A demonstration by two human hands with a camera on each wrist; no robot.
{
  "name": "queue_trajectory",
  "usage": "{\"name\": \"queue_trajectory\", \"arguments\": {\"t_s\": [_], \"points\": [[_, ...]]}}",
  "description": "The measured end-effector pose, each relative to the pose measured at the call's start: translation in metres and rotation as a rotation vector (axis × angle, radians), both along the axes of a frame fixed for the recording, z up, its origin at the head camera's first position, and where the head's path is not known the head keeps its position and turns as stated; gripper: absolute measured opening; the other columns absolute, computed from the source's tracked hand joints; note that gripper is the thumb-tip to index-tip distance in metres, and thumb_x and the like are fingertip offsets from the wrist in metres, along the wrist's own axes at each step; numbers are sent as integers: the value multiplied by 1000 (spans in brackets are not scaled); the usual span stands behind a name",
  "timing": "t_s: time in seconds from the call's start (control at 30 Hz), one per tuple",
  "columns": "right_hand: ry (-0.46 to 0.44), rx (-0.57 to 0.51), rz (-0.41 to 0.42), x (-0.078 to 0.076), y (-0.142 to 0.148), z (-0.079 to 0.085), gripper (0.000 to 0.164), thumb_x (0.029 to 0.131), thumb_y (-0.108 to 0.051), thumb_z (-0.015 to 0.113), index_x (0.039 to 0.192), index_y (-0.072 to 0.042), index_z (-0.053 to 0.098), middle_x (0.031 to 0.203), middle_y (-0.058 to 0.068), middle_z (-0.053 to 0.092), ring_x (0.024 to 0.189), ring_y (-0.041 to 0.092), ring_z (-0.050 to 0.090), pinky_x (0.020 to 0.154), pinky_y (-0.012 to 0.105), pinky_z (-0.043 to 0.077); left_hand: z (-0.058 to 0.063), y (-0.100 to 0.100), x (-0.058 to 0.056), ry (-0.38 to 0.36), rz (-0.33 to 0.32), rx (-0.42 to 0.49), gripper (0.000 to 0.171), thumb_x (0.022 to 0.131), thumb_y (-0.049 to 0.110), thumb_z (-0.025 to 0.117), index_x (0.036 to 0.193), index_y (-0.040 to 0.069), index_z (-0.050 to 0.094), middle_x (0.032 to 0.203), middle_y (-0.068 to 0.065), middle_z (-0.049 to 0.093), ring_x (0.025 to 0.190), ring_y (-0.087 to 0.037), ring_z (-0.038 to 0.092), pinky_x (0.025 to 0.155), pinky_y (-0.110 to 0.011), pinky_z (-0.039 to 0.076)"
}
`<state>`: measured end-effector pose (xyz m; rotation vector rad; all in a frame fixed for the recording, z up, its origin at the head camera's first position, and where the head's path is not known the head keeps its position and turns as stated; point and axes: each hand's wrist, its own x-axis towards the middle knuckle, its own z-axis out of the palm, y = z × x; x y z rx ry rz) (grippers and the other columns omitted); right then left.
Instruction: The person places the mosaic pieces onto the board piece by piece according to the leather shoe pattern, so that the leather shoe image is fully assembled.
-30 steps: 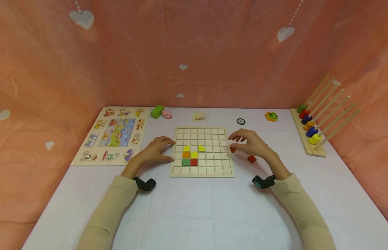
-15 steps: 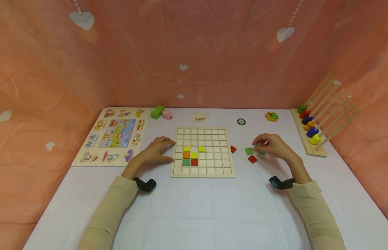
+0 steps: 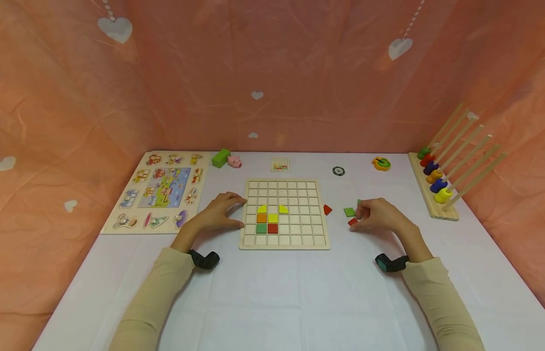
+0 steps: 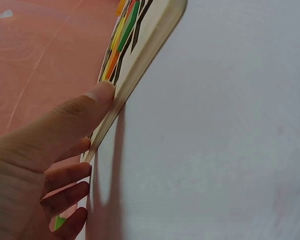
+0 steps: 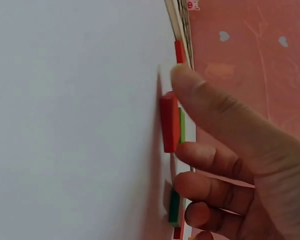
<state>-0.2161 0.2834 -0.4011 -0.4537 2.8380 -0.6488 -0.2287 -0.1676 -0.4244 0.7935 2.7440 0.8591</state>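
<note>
A square wooden grid board (image 3: 298, 185) lies flat in the middle of the head view, with yellow, orange, green and red pieces in its cells. My left hand (image 3: 219, 212) rests at the board's left edge, thumb and fingertips touching it, as the left wrist view also shows. To the right of the board, my right hand (image 3: 379, 214) is low over the loose tiles. In the right wrist view its thumb and index finger hold opposite ends of a red tile (image 5: 169, 122) on the table. A light green tile (image 3: 349, 212) lies close by. Other tiles are partly hidden behind this hand.
Another red tile (image 3: 327, 209) lies by the board's right edge. Behind the board are a pattern card (image 3: 280, 165), a round black-and-white disc (image 3: 338, 171), a pink pig (image 3: 234, 161) and a green block (image 3: 221, 158). A picture puzzle (image 3: 136, 209) and a peg stand (image 3: 434, 195) flank them.
My right hand has moved right from the board's edge to the loose tiles, then down toward the near red tile, now between its thumb and index finger. The left hand stays put.
</note>
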Motion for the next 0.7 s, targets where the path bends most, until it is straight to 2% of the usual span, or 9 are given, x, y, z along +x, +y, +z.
{"name": "queue_trajectory", "arguments": {"t_s": [0.17,0.37,0.53,0.7], "points": [[-11,7,11,2,-1,0,33,69,-34,82,79,-9,61,67,-1,54,66,15,47,59,28,38,0,0,0,-4,1,3,68,75,31,78,132,7,51,136,-17,42,125,-34,35,106,-52,26],[-17,-9,47,1,-1,3,26,72,-25,80,82,-8,63,69,-2,57,67,14,50,61,27,42,1,0,0,-7,2,6,68,75,31,78,132,7,51,136,-17,42,126,-33,34,107,-51,26],[-12,-82,115,-4,-6,4,25,72,-19,80,86,-6,63,74,-1,59,70,14,50,62,25,44,1,0,0,-6,2,4,68,75,31,78,132,6,51,136,-18,42,126,-34,34,106,-52,26],[20,-146,191,-9,-23,8,22,73,-14,78,88,-7,64,78,-2,61,71,13,51,62,24,45,0,0,0,-4,3,0,68,75,31,78,132,6,51,135,-17,42,126,-34,34,106,-52,26]]}}
